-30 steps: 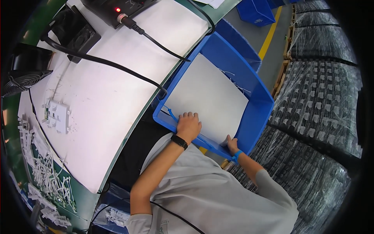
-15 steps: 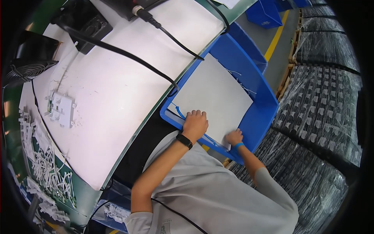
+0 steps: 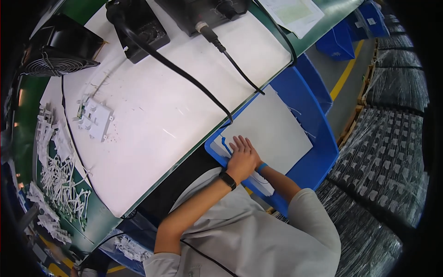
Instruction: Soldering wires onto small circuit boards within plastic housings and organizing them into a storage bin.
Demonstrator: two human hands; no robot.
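A white flat sheet [image 3: 281, 131] lies inside a blue plastic bin [image 3: 318, 168] beside the workbench. My left hand [image 3: 243, 160], with a black band on its wrist, is over the sheet's near edge, its fingers stretched out. Close against it is my right hand [image 3: 256, 160], with a blue wristband. Its fingers are mostly hidden behind the left hand. A blue cord [image 3: 224, 144] hangs at the bin's left end. White material [image 3: 264, 185] shows under the right forearm at the near edge, too covered to name.
On the bench [image 3: 157, 111] are a white plastic housing [image 3: 96, 119], a pile of white cable pieces [image 3: 62, 184], a small black fan [image 3: 55, 64] and black boxes with cables [image 3: 214, 39]. Film-wrapped stacks [image 3: 383, 152] stand at right. More blue bins [image 3: 336, 44] are behind.
My right hand has moved left from the sheet's near right corner to my left hand. My left fingers have straightened from a curl. The whole view has shifted.
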